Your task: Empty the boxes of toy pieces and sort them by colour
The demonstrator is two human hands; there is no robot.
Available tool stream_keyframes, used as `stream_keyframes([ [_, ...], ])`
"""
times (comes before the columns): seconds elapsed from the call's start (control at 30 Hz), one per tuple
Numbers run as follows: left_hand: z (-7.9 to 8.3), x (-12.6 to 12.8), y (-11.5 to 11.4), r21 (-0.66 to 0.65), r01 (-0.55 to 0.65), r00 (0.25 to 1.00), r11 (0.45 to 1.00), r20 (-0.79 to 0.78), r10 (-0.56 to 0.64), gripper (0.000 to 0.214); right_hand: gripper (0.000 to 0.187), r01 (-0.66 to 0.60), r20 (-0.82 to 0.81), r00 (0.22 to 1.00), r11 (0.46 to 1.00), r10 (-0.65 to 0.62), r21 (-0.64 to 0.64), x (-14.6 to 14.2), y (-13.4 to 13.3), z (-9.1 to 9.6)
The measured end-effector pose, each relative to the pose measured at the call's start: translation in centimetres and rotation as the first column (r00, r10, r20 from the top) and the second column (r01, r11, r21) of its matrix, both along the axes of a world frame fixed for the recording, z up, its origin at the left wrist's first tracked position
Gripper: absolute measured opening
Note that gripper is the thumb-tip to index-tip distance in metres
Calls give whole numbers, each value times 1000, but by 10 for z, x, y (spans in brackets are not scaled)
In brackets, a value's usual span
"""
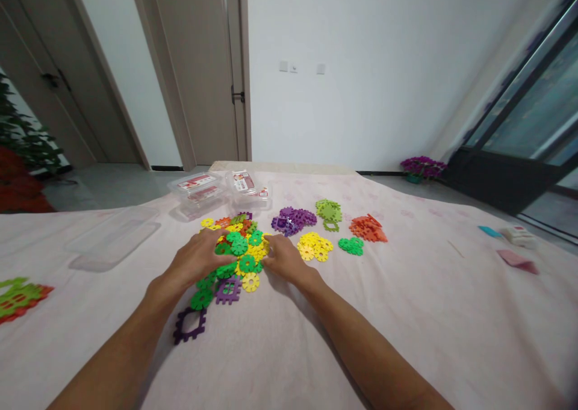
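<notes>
A mixed pile of toothed plastic building pieces, mostly green discs [238,245] and yellow discs [257,251], lies before me. My left hand [203,254] rests at the pile's left side, thumb stretched over the green discs and apart from its fingers. At the right side, my right hand [282,255] touches the yellow discs, its thumb and fingers spread. Some fingertips are hidden among the pieces. Nearest to me are a purple window-shaped piece [228,290] and a dark purple square frame [177,333].
Sorted heaps of purple pieces [298,218], lime pieces [329,210], yellow discs [315,245], green discs [351,245] and orange pieces [368,228] lie to the right. Clear plastic boxes [198,196] stand behind. A clear lid [112,241] and lime-orange pieces [20,298] are left.
</notes>
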State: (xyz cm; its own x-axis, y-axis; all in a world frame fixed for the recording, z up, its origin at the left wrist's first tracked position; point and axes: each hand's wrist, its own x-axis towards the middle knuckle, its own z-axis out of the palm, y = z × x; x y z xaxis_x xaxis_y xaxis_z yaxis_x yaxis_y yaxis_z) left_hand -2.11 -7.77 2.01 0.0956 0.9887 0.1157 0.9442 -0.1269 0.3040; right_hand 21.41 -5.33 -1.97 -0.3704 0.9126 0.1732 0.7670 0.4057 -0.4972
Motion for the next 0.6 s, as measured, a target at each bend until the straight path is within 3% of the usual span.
stream_keyframes([
  [0.17,-11,35,-10,49,142,973,989,-191,-131,52,43,-44,19,999,999,44,13,-4,1,-4],
  [0.33,-13,65,4,2,74,947,997,-313,-69,38,55,-93,-111,990,996,92,-3,-4,2,-11],
  [0.47,-9,60,16,13,120,927,993,-359,-108,38,61,-82,-187,980,996,73,-43,-2,2,-14],
  [0.6,-7,41,21,27,172,923,985,-354,-151,39,55,-45,-223,974,999,37,-30,-3,5,-20],
])
